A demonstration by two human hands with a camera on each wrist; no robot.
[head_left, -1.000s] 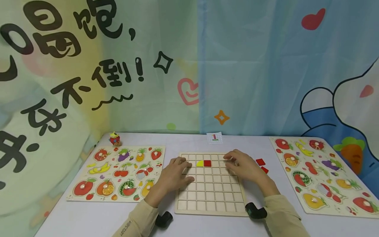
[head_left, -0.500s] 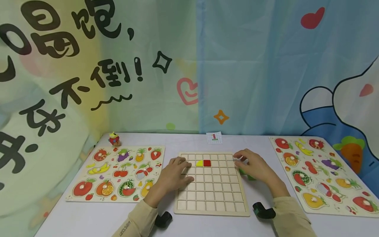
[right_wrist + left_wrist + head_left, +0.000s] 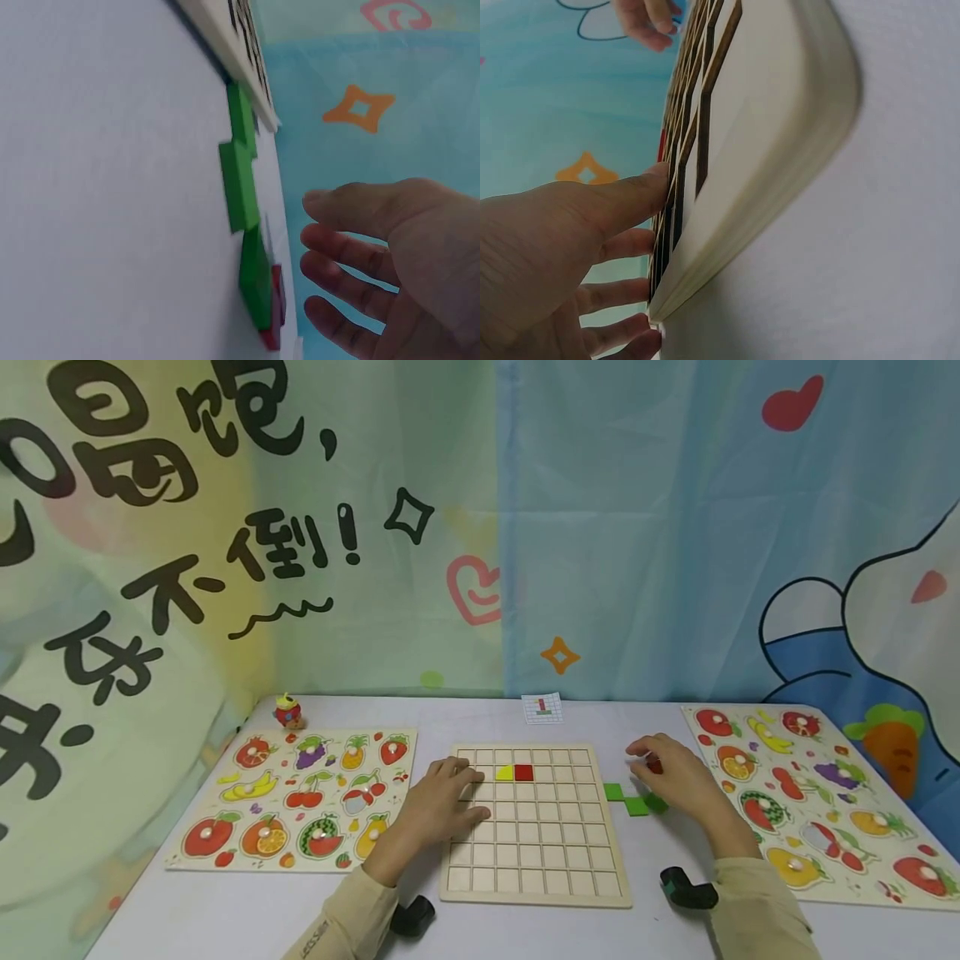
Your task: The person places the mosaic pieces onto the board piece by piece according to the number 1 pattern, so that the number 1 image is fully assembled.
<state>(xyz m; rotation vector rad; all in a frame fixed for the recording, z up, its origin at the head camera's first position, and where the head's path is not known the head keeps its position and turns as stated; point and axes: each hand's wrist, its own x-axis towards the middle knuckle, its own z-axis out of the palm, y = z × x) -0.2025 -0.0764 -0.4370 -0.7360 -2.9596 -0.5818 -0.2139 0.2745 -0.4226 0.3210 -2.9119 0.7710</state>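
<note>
A wooden grid board (image 3: 536,835) lies on the white table, with a yellow tile (image 3: 504,773) beside a red tile (image 3: 523,773) in its upper part. My left hand (image 3: 438,806) rests on the board's left edge, fingers spread; the left wrist view shows its thumb (image 3: 634,199) on the grid. To the right of the board, my right hand (image 3: 678,783) is over loose tiles, its fingers loosely bent and nothing visible in them. Green tiles (image 3: 240,184) lie in a row below it, and part of a red tile (image 3: 654,765) shows between its fingers and thumb.
Fruit puzzle boards lie at the left (image 3: 255,802) and right (image 3: 813,810). A small patterned card (image 3: 542,708) sits at the table's back edge, and a toy figure (image 3: 289,713) stands at the back left. Behind hangs a printed curtain (image 3: 600,527).
My right hand has moved off the board's right edge to the right, uncovering the green tiles and covering the red ones. The left hand stays in place.
</note>
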